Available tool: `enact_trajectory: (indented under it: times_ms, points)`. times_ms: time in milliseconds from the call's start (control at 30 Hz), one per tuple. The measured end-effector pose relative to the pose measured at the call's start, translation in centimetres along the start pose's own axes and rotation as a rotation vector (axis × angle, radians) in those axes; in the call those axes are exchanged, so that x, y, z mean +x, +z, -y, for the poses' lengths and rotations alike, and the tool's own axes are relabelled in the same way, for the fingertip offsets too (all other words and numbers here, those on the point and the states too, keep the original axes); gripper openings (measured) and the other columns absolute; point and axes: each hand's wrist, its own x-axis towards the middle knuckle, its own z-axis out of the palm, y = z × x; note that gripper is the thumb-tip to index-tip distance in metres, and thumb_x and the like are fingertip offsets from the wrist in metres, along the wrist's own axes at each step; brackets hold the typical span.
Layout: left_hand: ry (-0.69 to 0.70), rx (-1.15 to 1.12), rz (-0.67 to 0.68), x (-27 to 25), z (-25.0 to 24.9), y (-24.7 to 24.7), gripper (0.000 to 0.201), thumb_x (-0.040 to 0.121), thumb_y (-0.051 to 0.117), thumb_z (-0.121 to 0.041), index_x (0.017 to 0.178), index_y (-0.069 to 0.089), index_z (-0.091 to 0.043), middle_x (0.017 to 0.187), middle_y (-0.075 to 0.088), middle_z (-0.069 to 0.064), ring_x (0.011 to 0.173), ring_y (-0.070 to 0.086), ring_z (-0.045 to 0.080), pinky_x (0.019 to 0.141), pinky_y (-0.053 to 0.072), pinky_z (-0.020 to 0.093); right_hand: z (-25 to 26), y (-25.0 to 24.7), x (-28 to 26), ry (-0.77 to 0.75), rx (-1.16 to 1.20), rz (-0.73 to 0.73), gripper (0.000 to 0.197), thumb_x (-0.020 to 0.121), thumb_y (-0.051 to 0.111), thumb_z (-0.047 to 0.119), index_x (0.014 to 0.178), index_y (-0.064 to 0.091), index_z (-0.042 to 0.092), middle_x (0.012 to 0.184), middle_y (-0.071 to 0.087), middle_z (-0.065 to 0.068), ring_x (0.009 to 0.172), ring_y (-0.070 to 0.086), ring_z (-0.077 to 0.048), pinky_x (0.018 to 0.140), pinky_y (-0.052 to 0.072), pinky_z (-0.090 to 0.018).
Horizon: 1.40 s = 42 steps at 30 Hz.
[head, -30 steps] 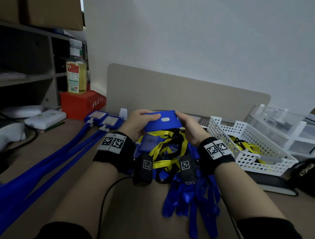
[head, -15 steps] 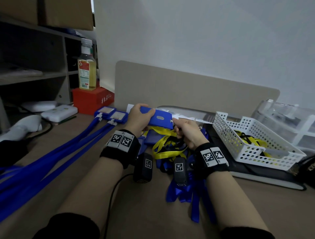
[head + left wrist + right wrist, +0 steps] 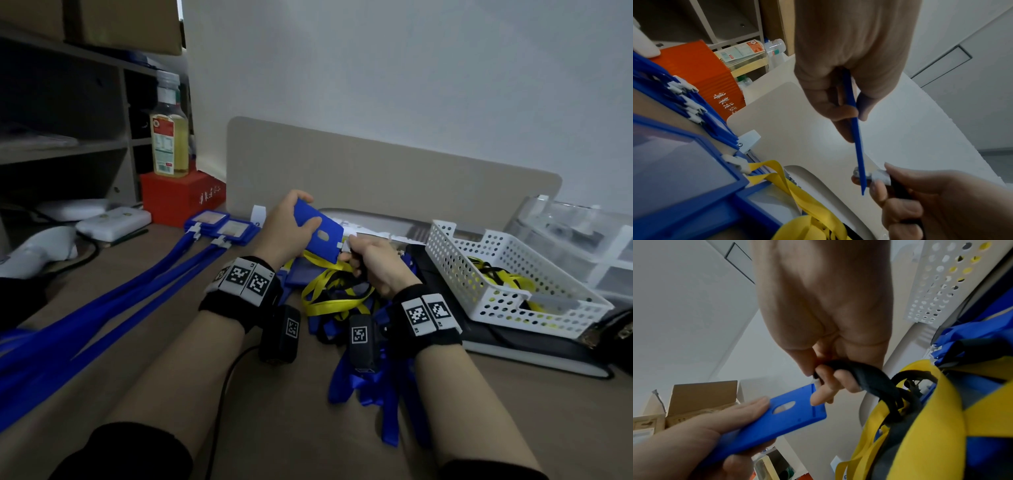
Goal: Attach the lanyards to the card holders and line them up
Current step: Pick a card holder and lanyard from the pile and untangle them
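Both hands are busy — the left hand [image 3: 284, 229] grips the blue card holder [image 3: 320, 236] up off the table [image 3: 291, 428], its free end tipped toward 4 o'clock, so the right hand [image 3: 376, 263] can pinch the white clip [image 3: 880, 176] of a black lanyard [image 3: 875, 379] onto its edge.

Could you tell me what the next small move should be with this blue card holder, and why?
Probably press the white clip into the blue card holder. The left hand grips the holder, and the right hand pinches the clip on the black lanyard at its edge.
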Motion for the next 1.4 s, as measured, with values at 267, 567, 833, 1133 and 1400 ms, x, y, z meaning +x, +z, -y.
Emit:
enact_trajectory:
  times_ms: [267, 567, 833, 1133, 1400]
  points:
    - [0.281, 0.115, 0.037, -0.6, -1.5, 0.4, 0.025, 0.091, 0.059, -0.018, 0.113, 0.050, -0.027, 0.096, 0.053, -0.015, 0.083, 0.058, 0.020, 0.072, 0.049, 0.034, 0.6, -0.5, 0.3, 0.078, 0.106, -0.060, 0.018, 0.100, 0.043, 0.016, 0.088, 0.054, 0.009, 0.060, 0.052, -0.004, 0.045, 0.032, -0.009, 0.042, 0.029, -0.019]
    - [0.349, -0.076, 0.056, -0.7, -1.6, 0.1, 0.030, 0.093, 0.060, -0.014, 0.118, 0.048, -0.026, 0.105, 0.048, -0.022, 0.086, 0.054, -0.006, 0.070, 0.045, 0.013, 1.1, -1.3, 0.3, 0.275, 0.621, 0.028, 0.025, 0.097, 0.031, 0.008, 0.075, 0.040, 0.012, 0.048, 0.041, 0.003, 0.029, 0.026, -0.002, 0.031, 0.021, -0.012]
    - [-0.290, -0.698, 0.055, -0.5, -2.3, 0.7, 0.027, 0.100, 0.046, -0.038, 0.087, 0.054, -0.015, 0.070, 0.055, 0.002, 0.055, 0.057, 0.014, 0.038, 0.034, 0.019, 1.6, -1.8, 1.2, 0.134, 0.919, -0.023, 0.036, 0.103, 0.032, 0.020, 0.081, 0.057, 0.007, 0.050, 0.043, 0.007, 0.035, 0.032, -0.003, 0.041, 0.032, -0.014]
    - [-0.443, -0.436, 0.532, -2.6, -3.4, 2.5, 0.048, 0.102, 0.031, -0.048, 0.067, 0.040, -0.016, 0.038, 0.038, -0.005, 0.025, 0.026, 0.006, 0.029, 0.015, 0.012, 3.6, -0.6, 0.3, 0.010, 1.225, 0.085, 0.036, 0.105, 0.031, 0.026, 0.081, 0.050, 0.007, 0.048, 0.044, 0.003, 0.034, 0.036, -0.006, 0.055, 0.032, -0.016]
    - [-0.421, -0.480, 0.498, -2.1, -4.0, 1.1, 0.045, 0.101, 0.034, -0.047, 0.067, 0.038, -0.018, 0.041, 0.038, -0.006, 0.027, 0.029, 0.005, 0.029, 0.013, 0.012, 2.3, -2.2, 1.1, -0.114, 0.991, -0.235, 0.036, 0.106, 0.025, 0.027, 0.081, 0.047, 0.013, 0.041, 0.035, 0.009, 0.033, 0.021, -0.006, 0.035, 0.019, -0.017]
